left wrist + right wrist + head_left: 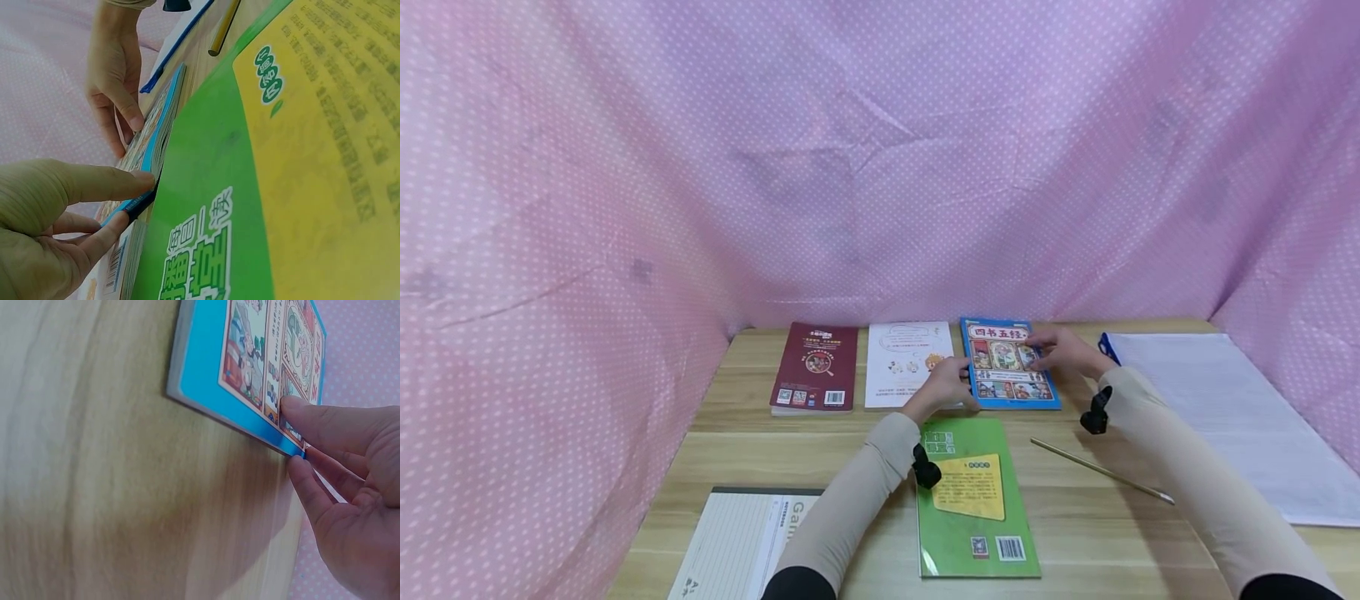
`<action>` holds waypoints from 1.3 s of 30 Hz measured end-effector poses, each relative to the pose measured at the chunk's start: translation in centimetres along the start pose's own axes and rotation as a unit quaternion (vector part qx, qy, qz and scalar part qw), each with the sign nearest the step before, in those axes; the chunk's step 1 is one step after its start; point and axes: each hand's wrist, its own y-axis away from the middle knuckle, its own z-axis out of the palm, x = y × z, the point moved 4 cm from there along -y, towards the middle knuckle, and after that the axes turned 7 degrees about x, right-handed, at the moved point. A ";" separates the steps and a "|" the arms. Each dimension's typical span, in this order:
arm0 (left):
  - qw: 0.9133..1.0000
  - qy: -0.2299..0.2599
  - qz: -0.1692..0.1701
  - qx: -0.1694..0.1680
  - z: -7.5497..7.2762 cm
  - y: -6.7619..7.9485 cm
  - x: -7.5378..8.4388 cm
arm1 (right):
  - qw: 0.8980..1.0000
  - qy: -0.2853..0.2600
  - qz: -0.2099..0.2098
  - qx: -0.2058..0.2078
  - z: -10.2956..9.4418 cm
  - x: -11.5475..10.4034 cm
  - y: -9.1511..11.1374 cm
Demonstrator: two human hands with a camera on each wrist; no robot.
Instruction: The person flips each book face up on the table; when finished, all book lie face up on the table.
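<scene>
A blue-bordered picture book [1011, 396] lies at the back of the table, its cover facing up. My left hand [943, 385] holds its left edge near the front corner; in the left wrist view the thumb [140, 181] and a finger [106, 237] meet at that corner. On the opposite side my right hand [1063, 352] pinches the right edge, with the thumb [312, 415] on the cover and fingertips against the side. Just left of it is a white book [891, 350], partly covered by my left hand. A green book [958, 533] lies in front, under my left wrist.
A dark red book [842, 367] is at the back left. A lined notepad [730, 525] lies front left, partly behind my left sleeve. A thin metallic rod [1101, 470] rests right of the green book. Farther right is a white sheet-like item [1217, 408] with a blue corner.
</scene>
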 end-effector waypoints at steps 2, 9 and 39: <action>1.000 0.002 -0.001 0.001 0.0 0.0 0.0 | 1.000 -0.001 -0.001 0.001 0.0 0.1 0.0; 1.000 0.001 -0.007 0.012 0.1 0.0 0.0 | 1.000 -0.001 -0.013 0.001 0.0 -0.1 0.1; 0.998 -0.059 0.011 0.010 0.4 -0.1 0.3 | 1.000 -0.018 -0.025 -0.001 0.1 0.7 -0.3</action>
